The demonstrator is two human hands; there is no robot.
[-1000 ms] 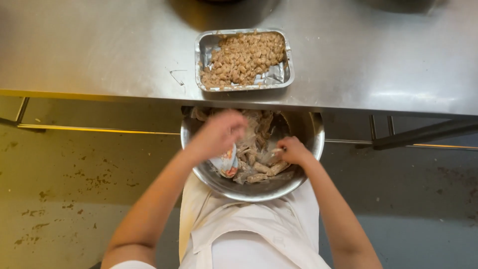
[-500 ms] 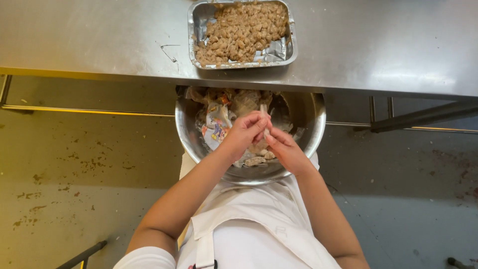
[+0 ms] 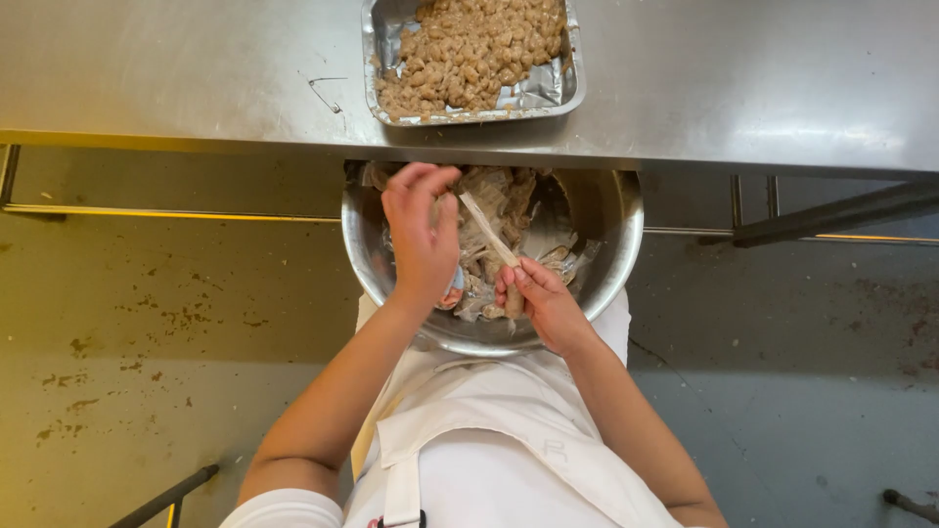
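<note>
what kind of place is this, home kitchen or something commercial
Most likely a commercial kitchen prep area: a stainless steel worktable, a foil tray of brownish food pieces, a large steel mixing bowl and the person's white apron all suggest it.

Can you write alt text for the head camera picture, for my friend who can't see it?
Seen from above, two hands, left and right, stretch a pale strip over a metal bowl of scraps, below a foil tray of brown pieces.
</note>
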